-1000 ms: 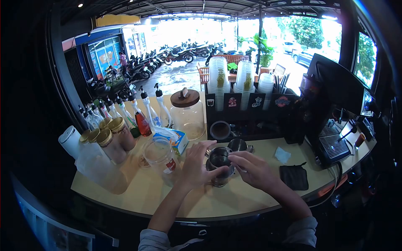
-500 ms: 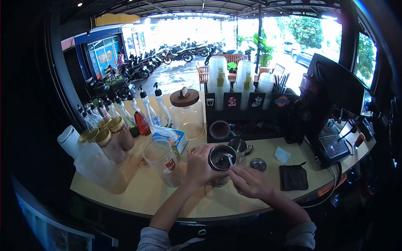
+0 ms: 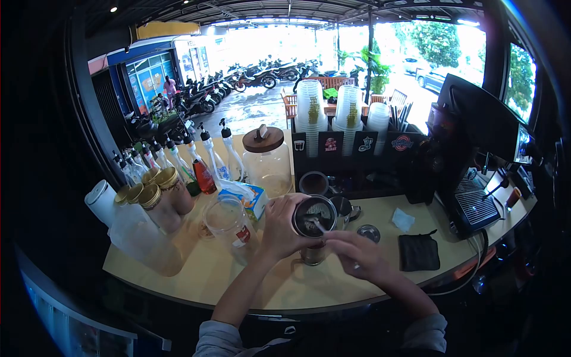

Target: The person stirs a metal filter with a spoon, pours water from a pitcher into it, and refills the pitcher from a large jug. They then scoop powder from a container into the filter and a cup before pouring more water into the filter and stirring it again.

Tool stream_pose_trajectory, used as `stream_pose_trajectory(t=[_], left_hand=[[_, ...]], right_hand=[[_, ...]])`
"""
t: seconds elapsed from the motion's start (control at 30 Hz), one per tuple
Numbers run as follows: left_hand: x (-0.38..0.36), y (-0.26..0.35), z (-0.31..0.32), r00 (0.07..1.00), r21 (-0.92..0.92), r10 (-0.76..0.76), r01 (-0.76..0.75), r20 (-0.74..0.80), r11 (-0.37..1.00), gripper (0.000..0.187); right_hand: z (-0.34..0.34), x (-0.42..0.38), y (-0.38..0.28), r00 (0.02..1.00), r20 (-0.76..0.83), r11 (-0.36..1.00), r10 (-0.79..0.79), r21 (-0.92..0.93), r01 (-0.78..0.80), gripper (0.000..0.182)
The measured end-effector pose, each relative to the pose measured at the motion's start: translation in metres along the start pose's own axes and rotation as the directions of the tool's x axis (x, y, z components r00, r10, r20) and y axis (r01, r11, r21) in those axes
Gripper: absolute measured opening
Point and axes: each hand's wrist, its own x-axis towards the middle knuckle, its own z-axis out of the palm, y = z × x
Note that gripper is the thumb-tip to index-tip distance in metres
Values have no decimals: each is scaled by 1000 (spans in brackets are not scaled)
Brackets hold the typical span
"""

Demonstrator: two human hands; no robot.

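Note:
My left hand [image 3: 281,229] is wrapped round the side of a round cup-like container [image 3: 300,233] with a pale rim and a dark inside, tilted so its mouth faces me. In my right hand [image 3: 360,256], the fingers pinch the handle of a spoon [image 3: 319,225], whose bowl end is inside that container. Below the container, a clear glass [image 3: 313,257] stands on the counter, its upper part hidden. Close behind is a steel pitcher [image 3: 342,206] with a handle. To the right lies a small round metal lid [image 3: 369,233].
On the counter [image 3: 196,285], a clear plastic jug [image 3: 229,223], tissue box [image 3: 253,202], gold-lidded jars [image 3: 172,187] and pump bottles [image 3: 205,172] stand left. A large wooden-lidded jar [image 3: 267,169] and cup rack [image 3: 357,146] are behind; a black pouch [image 3: 418,251] and espresso machine [image 3: 476,202] right.
The container has moved slightly left and up, showing more of the glass below. My right hand has shifted right and down a little, with the spoon still inside the container.

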Motion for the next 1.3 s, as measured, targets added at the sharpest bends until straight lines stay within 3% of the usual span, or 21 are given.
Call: stream_pose_trajectory(t=[0.07, 0.13, 0.17, 0.23, 0.37, 0.43, 0.47, 0.53, 0.67, 0.73, 0.87, 1.17, 1.3], left_hand=[[2, -8, -1, 999, -58, 43, -41, 20, 997, 78], [5, -11, -3, 996, -118, 86, -81, 36, 990, 79], [7, -11, -6, 992, -129, 100, -91, 70, 988, 80], [11, -9, -11, 987, -141, 117, -102, 106, 985, 80], [15, -12, -16, 976, -142, 130, -105, 176, 984, 80], [17, -17, -16, 974, -135, 139, -115, 181, 984, 79], [18, -19, -15, 972, -136, 151, -128, 181, 982, 79], [20, -21, -16, 970, -137, 162, -138, 180, 981, 79], [23, -22, -13, 962, -180, 197, -163, 188, 970, 79], [24, -22, -13, 963, -216, 201, -161, 181, 963, 79], [24, -21, -12, 960, -187, 202, -165, 197, 968, 80], [28, -16, -13, 955, -98, 179, -160, 237, 982, 82], [26, -15, -15, 955, -114, 174, -150, 241, 982, 81]], right_hand=[[-4, 3, 2, 998, -55, 998, 42, 39, -40, 32], [-8, 5, 6, 971, -62, 948, 232, 239, -212, 21], [-8, 4, 6, 971, -63, 948, 232, 240, -211, 21], [-8, 2, 7, 939, 30, 804, 343, 508, -310, 17], [-16, 6, 12, 934, 8, 763, 358, 573, -298, 18], [-25, 6, 12, 939, 79, 723, 335, 617, -310, 22], [-31, 8, 11, 939, 82, 722, 333, 618, -310, 22], [-44, 16, 9, 956, 213, 847, 201, 452, -278, 25], [-47, 27, 5, 943, 296, 908, 151, 336, -251, 32], [-45, 29, 3, 937, 340, 966, 78, 206, -155, 30], [-43, 28, 7, 949, 307, 945, 70, 283, -161, 39], [-40, 40, 6, 925, 378, 989, 31, 123, -83, 23], [-41, 36, 12, 933, 318, 933, 169, 253, -256, 22]])
